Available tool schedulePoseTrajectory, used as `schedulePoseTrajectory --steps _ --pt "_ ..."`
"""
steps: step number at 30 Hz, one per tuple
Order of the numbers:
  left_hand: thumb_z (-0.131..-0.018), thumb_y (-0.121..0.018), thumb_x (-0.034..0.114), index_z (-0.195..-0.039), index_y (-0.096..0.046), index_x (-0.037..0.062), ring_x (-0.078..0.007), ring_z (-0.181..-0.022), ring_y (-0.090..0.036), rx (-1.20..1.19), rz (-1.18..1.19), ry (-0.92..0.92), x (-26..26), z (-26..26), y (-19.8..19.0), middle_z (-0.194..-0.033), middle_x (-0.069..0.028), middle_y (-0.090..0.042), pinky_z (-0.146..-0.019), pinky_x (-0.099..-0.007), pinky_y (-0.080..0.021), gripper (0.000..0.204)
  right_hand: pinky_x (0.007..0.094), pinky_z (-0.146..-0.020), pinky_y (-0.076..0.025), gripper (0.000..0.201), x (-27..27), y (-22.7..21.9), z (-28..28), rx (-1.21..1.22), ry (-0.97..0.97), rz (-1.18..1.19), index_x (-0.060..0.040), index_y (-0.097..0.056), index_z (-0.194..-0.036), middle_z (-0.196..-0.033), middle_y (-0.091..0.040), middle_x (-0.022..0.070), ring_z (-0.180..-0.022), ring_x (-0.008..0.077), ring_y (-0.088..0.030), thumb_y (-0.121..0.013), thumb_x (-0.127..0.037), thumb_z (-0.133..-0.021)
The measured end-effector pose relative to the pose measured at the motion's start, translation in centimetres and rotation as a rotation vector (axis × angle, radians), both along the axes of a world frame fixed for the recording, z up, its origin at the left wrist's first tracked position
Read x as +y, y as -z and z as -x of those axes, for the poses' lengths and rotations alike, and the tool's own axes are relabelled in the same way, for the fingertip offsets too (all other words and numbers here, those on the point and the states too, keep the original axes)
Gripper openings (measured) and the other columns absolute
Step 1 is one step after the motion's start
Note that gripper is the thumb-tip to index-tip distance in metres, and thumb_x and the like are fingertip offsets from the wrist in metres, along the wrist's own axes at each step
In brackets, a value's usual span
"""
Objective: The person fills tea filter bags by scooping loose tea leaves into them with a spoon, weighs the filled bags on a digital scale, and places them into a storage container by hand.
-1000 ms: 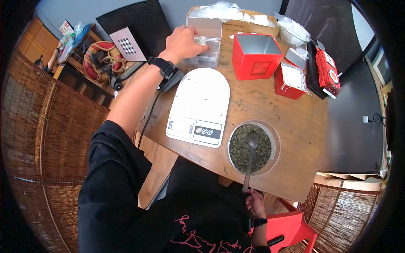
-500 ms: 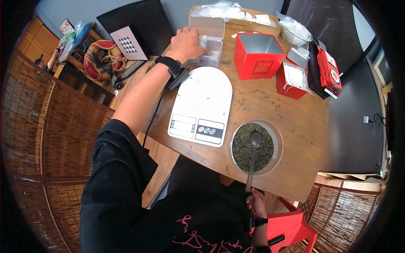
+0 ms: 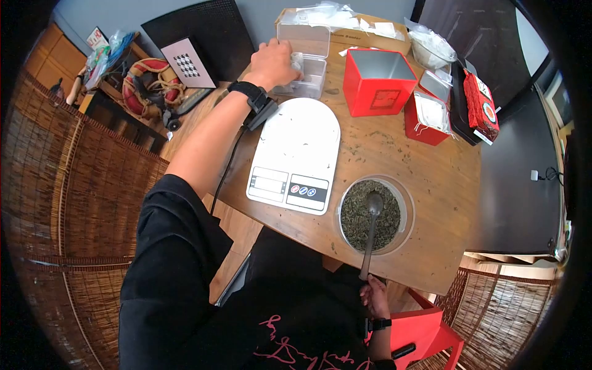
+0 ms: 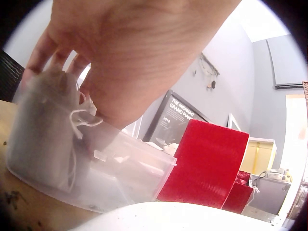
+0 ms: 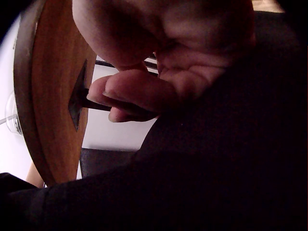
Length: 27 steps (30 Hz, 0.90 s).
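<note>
My left hand [image 3: 272, 64] reaches into a clear plastic box [image 3: 314, 79] whose lid stands raised at the back. Its fingers curl about the top of a filled white drawstring tea bag [image 4: 43, 130], which sits inside the box with its string looped at the side. The thumb is partly hidden behind the box wall. My right hand [image 3: 375, 297] rests in my lap below the table edge, fingers loosely curled around nothing. Near it, the handle of a spoon [image 3: 370, 237] juts over the edge. The spoon's bowl lies on dried tea leaves in a round clear tub [image 3: 409, 217].
A white kitchen scale [image 3: 296, 142] with scattered leaf bits lies in front of the box. To the right stand a tall red open tin [image 3: 376, 86] and a small red box [image 3: 425, 126] of white bags. Behind are a cardboard box [image 3: 370, 41] and a plastic-covered bowl [image 3: 431, 52].
My left hand has shifted slightly right and lower into the box, hiding more of the tea bag. The right hand and spoon have stayed put, while the head view shifted a little.
</note>
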<state>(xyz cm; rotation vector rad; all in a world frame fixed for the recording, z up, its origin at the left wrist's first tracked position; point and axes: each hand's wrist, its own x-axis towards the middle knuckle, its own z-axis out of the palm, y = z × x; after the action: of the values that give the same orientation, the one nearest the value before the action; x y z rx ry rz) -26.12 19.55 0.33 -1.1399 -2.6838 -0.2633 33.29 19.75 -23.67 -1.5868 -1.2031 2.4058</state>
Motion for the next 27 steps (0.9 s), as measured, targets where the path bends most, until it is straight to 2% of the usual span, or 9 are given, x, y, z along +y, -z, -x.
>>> schedulePoseTrajectory --steps 3,7,9,12,16,22,24,25,27 --pt "-0.072 -0.092 0.042 -0.125 -0.065 0.0085 -0.0350 -0.119 -0.061 0.027 0.032 -0.030 0.1 0.0 0.1 -0.125 -0.0138 -0.063 -0.098 -0.0443 -0.055 0.069 0.0224 -0.036 -0.039 0.030 0.1 0.4 -0.3 0.002 -0.011 0.006 -0.0056 -0.063 -0.107 -0.061 -0.065 0.0056 -0.038 0.0107 -0.050 -0.055 -0.034 -0.108" --pt "-0.071 -0.092 0.041 -0.124 -0.066 0.0054 -0.0378 -0.120 -0.061 0.026 0.018 -0.008 -0.1 0.0 0.1 -0.126 -0.0160 -0.063 -0.098 -0.0457 -0.055 0.069 0.0219 -0.036 -0.038 0.034 0.0 0.2 -0.4 0.013 -0.012 0.003 -0.0036 -0.067 -0.112 -0.062 -0.065 0.0049 -0.038 0.0099 -0.050 -0.053 -0.034 -0.109" --pt "-0.070 -0.093 0.040 -0.124 -0.067 0.0025 -0.0405 -0.121 -0.060 0.015 0.006 0.006 -0.1 -0.1 0.1 -0.128 -0.0181 -0.063 -0.098 -0.0471 -0.055 0.071 0.0198 -0.039 -0.039 0.030 0.0 -0.2 -0.4 0.037 -0.013 -0.013 -0.0069 -0.073 -0.113 -0.066 -0.065 0.0021 -0.049 0.0067 -0.055 -0.058 -0.033 -0.107" --pt "-0.070 -0.093 0.041 -0.123 -0.067 0.0021 -0.0404 -0.122 -0.059 0.010 0.004 -0.002 0.0 0.0 0.2 -0.128 -0.0178 -0.063 -0.098 -0.0472 -0.055 0.071 0.0197 -0.039 -0.040 0.030 0.0 -0.1 -0.4 0.024 -0.016 -0.012 -0.0072 -0.072 -0.113 -0.066 -0.064 0.0020 -0.049 0.0067 -0.056 -0.057 -0.033 -0.107" --pt "-0.069 -0.093 0.042 -0.123 -0.067 0.0025 -0.0400 -0.122 -0.059 0.013 -0.001 0.001 -0.1 0.1 0.2 -0.128 -0.0175 -0.063 -0.098 -0.0476 -0.055 0.071 0.0214 -0.037 -0.039 0.040 -0.1 0.8 -0.6 0.007 -0.016 -0.031 -0.0014 -0.069 -0.120 -0.061 -0.064 0.0037 -0.038 0.0091 -0.049 -0.051 -0.035 -0.110" --pt "-0.070 -0.091 0.050 -0.126 -0.067 0.0036 -0.0384 -0.124 -0.059 -0.023 0.002 -0.010 -0.5 -0.4 -0.5 -0.129 -0.0172 -0.062 -0.100 -0.0476 -0.054 0.077 0.0221 -0.038 -0.040 0.035 -0.2 -0.1 -0.3 -0.002 -0.006 -0.035 -0.0034 -0.070 -0.109 -0.064 -0.065 0.0035 -0.040 0.0097 -0.051 -0.055 -0.034 -0.108" --pt "-0.071 -0.089 0.055 -0.128 -0.066 0.0035 -0.0380 -0.126 -0.059 -0.055 0.001 0.000 -0.6 -0.9 -0.9 -0.130 -0.0171 -0.062 -0.101 -0.0474 -0.054 0.080 0.0223 -0.044 -0.044 0.027 -0.3 -1.0 -0.6 0.033 -0.108 -0.080 -0.0053 -0.071 -0.096 -0.066 -0.066 0.0028 -0.047 0.0090 -0.055 -0.062 -0.029 -0.105" --pt "-0.072 -0.087 0.060 -0.129 -0.065 0.0052 -0.0353 -0.124 -0.061 -0.045 0.004 -0.006 -0.7 -0.8 -1.0 -0.129 -0.0166 -0.063 -0.099 -0.0461 -0.054 0.083 0.0223 -0.044 -0.044 0.027 -0.2 -1.4 -1.0 0.026 -0.092 -0.085 -0.0053 -0.071 -0.096 -0.066 -0.066 0.0028 -0.047 0.0090 -0.055 -0.062 -0.029 -0.105" --pt "-0.073 -0.082 0.069 -0.134 -0.062 0.0043 -0.0325 -0.121 -0.063 0.008 -0.051 0.006 -1.2 -1.0 -0.9 -0.130 -0.0170 -0.062 -0.097 -0.0450 -0.054 0.091 0.0227 -0.052 -0.046 0.023 -0.1 -2.7 -2.0 0.095 -0.304 -0.171 -0.0055 -0.070 -0.086 -0.068 -0.066 0.0021 -0.054 0.0084 -0.058 -0.068 -0.023 -0.102"
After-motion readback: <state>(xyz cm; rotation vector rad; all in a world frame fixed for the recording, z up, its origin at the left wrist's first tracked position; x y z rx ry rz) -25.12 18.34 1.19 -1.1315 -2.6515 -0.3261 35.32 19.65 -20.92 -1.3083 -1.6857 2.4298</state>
